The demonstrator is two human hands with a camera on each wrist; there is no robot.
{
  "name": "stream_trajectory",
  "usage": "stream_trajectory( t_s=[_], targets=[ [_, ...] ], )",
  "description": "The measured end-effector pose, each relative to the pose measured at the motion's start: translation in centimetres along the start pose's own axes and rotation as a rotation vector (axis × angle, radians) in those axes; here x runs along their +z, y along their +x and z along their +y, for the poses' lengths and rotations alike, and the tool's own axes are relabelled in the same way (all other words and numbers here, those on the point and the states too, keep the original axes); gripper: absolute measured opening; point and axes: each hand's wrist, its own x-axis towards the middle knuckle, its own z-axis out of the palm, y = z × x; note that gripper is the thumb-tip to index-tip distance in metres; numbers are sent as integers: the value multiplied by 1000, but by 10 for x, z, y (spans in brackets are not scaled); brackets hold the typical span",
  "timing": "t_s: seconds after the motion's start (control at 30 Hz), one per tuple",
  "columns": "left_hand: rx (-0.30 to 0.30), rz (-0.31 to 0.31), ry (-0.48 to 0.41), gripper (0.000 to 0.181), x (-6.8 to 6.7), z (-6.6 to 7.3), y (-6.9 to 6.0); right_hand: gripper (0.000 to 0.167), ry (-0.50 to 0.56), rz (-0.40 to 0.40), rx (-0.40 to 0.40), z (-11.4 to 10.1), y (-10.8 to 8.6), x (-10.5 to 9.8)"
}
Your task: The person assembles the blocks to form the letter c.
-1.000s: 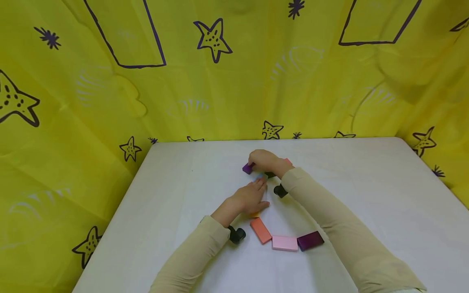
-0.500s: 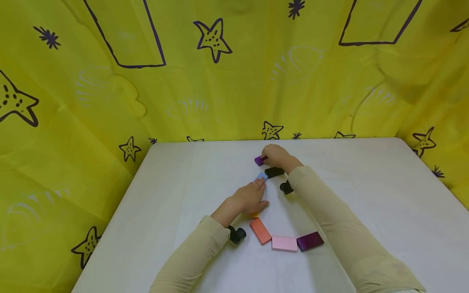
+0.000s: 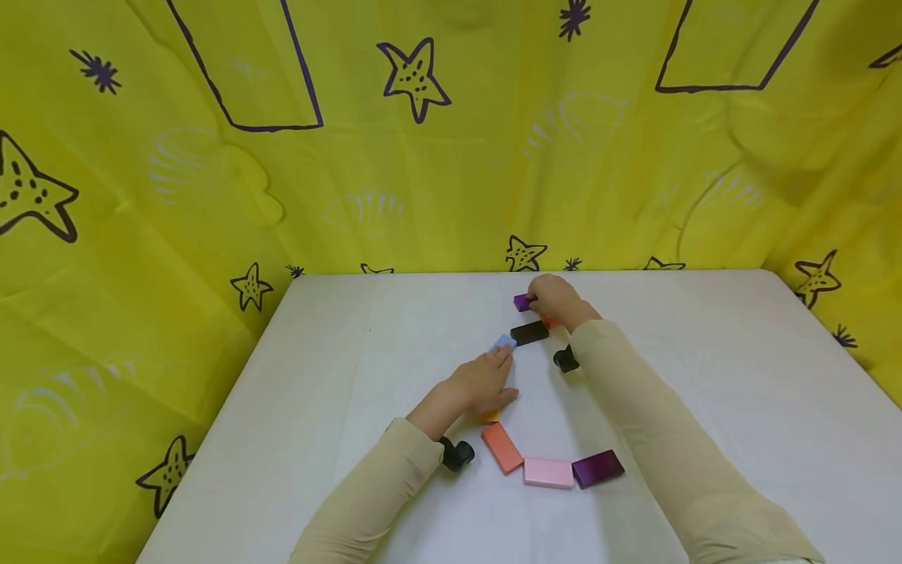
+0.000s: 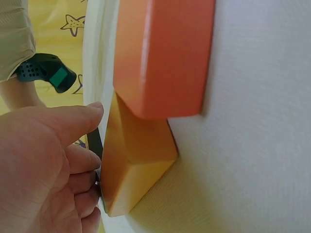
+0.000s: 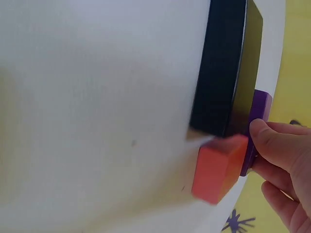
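Note:
My right hand (image 3: 557, 299) pinches a purple block (image 3: 521, 302) between thumb and fingers, near the table's far edge. In the right wrist view the purple block stands behind a black block (image 5: 221, 68) and a red-orange block (image 5: 216, 170), whose ends meet. My left hand (image 3: 481, 382) lies with fairly straight fingers, their tips at a light blue block (image 3: 503, 342). Under that hand a yellow-orange block (image 4: 141, 155) is partly hidden in the head view; in the left wrist view it meets an orange block (image 4: 165, 58).
A pink block (image 3: 548, 473) and a dark purple block (image 3: 598, 469) continue the curved row toward the near side. They lie on a white table (image 3: 352, 352). A yellow cloth (image 3: 465, 180) with drawn stars surrounds the table's back and sides. Each wrist wears a small black camera (image 3: 458, 454).
My right hand has moved to the right and slightly away with the purple block, uncovering the black block and part of the red-orange one. The left hand has stayed in place.

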Motion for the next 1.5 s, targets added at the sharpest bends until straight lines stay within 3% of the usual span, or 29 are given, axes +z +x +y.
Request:
stream_trajectory(
  t_s=[0.27,0.6,1.0,1.27,1.5],
  targets=[
    [-6,-1,-21,63,-5,3,-4,11,-16,43,60,25,-11,-1],
    [-9,-3,-42,63,-3,0,-2,12,5,21,100,40,-25,2],
    [-13,-3,-71,63,-3,1,0,10,-6,61,54,45,-57,0],
    [-24,-4,-48,63,-1,0,2,19,7,83,93,41,-71,5],
    [-32,-7,-70,63,-2,0,3,18,7,104,89,36,-79,6]
  ],
)
